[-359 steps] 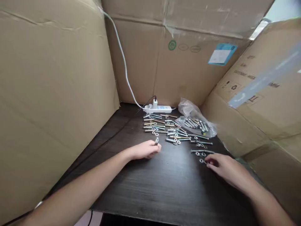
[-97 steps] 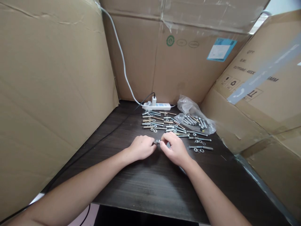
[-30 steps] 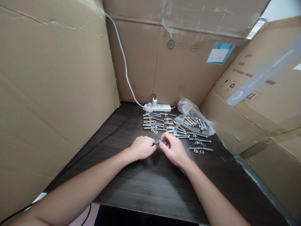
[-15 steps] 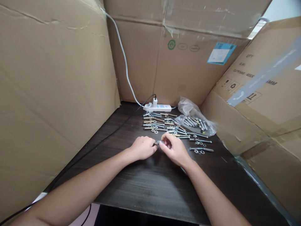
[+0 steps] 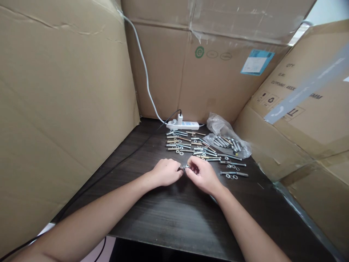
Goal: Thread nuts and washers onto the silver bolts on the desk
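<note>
"What is in your hands?"

"A small silver metal fastener (image 5: 182, 167), just over the dark wood-grain surface (image 5: 174, 214). My left hand (image 5: 167, 172) grips its left end; my right hand (image 5: 202, 174) is narrowed to a pinch at the other end. I can't tell how its pieces sit."

"How should you work it?"

"I'd steady it with the left and let only the right fingertips turn or slide, lightly, both ends in line. A tilt could bind it or drop a loose ring."

"And the container?"

"A crumpled clear plastic bag (image 5: 217, 122), far right, with silver and gold-toned metal fasteners (image 5: 225, 142) heaped in it. Loose bolts, nuts and washers (image 5: 178, 145) lie left of it."
</note>
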